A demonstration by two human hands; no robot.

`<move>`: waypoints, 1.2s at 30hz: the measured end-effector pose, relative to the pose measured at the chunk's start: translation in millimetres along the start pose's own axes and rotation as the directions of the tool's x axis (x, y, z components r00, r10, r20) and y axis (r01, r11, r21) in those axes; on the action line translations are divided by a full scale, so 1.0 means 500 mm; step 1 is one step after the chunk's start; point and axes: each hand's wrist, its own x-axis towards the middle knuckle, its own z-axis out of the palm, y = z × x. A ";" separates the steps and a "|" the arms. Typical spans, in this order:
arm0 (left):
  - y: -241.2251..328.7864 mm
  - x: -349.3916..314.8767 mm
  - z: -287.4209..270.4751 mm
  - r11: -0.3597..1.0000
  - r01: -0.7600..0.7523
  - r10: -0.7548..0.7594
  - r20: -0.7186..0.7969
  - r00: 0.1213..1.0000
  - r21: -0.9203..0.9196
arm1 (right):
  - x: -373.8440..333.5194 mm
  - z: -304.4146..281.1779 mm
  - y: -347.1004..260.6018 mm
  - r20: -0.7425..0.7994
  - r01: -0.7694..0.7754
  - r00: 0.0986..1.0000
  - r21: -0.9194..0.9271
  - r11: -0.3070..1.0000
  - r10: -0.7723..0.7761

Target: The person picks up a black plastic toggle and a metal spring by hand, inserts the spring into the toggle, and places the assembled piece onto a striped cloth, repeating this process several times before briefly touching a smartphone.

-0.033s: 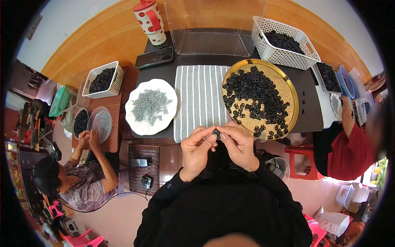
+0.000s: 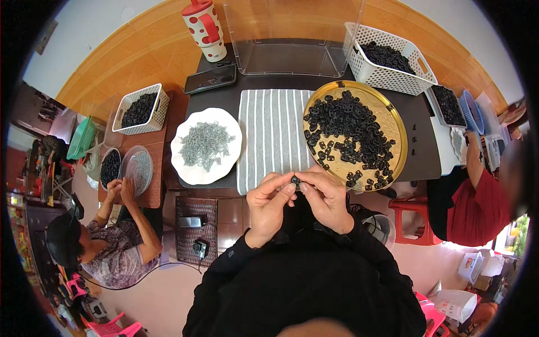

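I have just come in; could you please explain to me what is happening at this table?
The person's left hand and right hand hold a small black piece between their fingers, near the close end of a striped cloth. Left of the cloth, small metal pieces lie on a white plate; right of it, many black pieces lie on a gold tray.
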 end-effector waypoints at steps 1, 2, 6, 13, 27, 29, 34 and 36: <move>0.000 0.000 0.002 1.000 -0.011 0.011 -0.011 1.000 -0.017 | 0.003 0.001 -0.010 0.001 -0.033 0.999 0.055 0.998 0.033; -0.002 0.001 0.004 1.000 -0.012 0.012 -0.011 1.000 -0.017 | 0.004 0.002 -0.016 0.005 -0.065 0.998 0.111 0.992 0.065; -0.009 0.004 0.005 0.997 -0.011 0.011 -0.012 1.000 -0.072 | -0.010 0.004 0.001 -0.022 -0.037 0.999 0.079 0.996 0.039; -0.010 0.003 0.001 0.995 0.014 -0.012 0.020 1.000 -0.094 | -0.011 0.003 0.004 -0.031 0.034 0.999 -0.086 0.996 -0.037; -0.011 -0.006 0.000 1.000 -0.005 0.006 0.072 0.997 -0.011 | -0.027 0.011 -0.021 -0.110 0.072 0.990 -0.183 0.981 -0.093; -0.011 -0.010 0.001 1.000 0.017 -0.016 0.091 0.996 -0.013 | -0.035 0.010 -0.020 -0.113 0.071 0.989 -0.223 0.972 -0.098; -0.013 -0.002 0.011 0.996 -0.031 0.036 0.062 0.997 -0.086 | -0.016 0.011 -0.025 -0.134 0.103 0.982 -0.223 0.969 -0.135; -0.004 0.001 0.021 0.994 -0.028 0.036 0.072 0.997 -0.109 | -0.012 0.006 -0.019 -0.133 0.126 0.978 -0.224 0.966 -0.158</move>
